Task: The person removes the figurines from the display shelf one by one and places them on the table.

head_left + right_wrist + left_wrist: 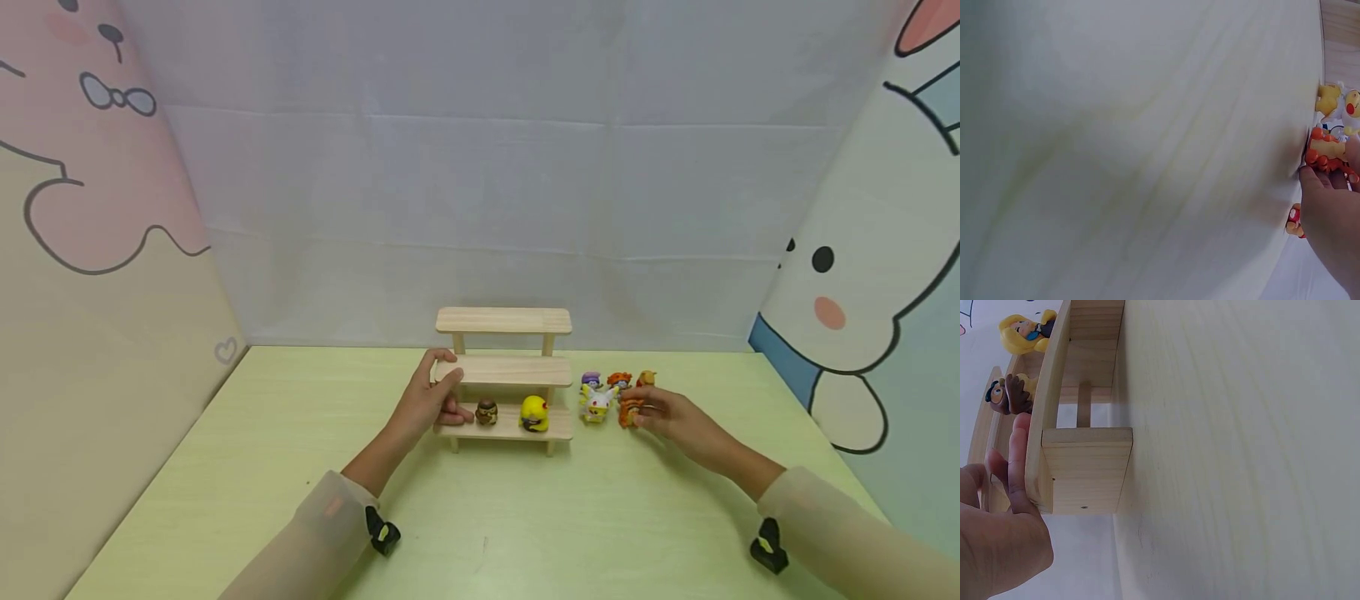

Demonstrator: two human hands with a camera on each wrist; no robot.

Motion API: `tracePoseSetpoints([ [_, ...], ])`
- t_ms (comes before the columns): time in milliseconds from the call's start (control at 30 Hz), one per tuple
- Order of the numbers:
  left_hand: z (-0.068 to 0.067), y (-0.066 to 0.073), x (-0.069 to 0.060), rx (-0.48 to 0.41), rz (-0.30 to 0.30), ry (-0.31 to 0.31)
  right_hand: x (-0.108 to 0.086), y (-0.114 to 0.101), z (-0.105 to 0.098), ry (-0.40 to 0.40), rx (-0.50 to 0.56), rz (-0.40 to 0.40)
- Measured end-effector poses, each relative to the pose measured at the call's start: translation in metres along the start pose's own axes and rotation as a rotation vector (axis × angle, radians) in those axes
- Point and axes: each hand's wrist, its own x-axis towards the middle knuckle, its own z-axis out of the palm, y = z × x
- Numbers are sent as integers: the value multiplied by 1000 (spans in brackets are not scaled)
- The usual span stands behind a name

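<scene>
A three-step wooden shelf [504, 371] stands on the table, and my left hand [425, 400] grips its left end, thumb on the middle step. In the left wrist view the left hand [1004, 531] lies along the shelf's side [1088, 469]. On the bottom step are a brown owl-like figure [486, 412] and a yellow-haired figure [534, 413]. My right hand [682, 423] pinches an orange striped figure [629, 413] right of the shelf. The right wrist view shows the right hand [1335, 219] with its fingers around that orange figure [1327, 150].
Beside the orange figure is a white-and-yellow figure [597, 405]. Behind them stand a purple figure [591, 380], an orange-red one [619, 380] and a yellow-orange one [646, 378]. A pale cloth wall [487, 183] rises behind the table [525, 517].
</scene>
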Motion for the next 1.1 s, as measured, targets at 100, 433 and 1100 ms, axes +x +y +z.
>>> tracePoseSetpoints([
  [100, 0, 0, 0, 0, -1, 4, 0, -1, 0, -4, 2, -2],
  [433, 1, 2, -2, 2, 0, 6, -1, -1, -1, -18, 16, -18],
  [1100, 2, 4, -2, 4, -15, 15, -11, -24, -10, 34, -2, -12],
])
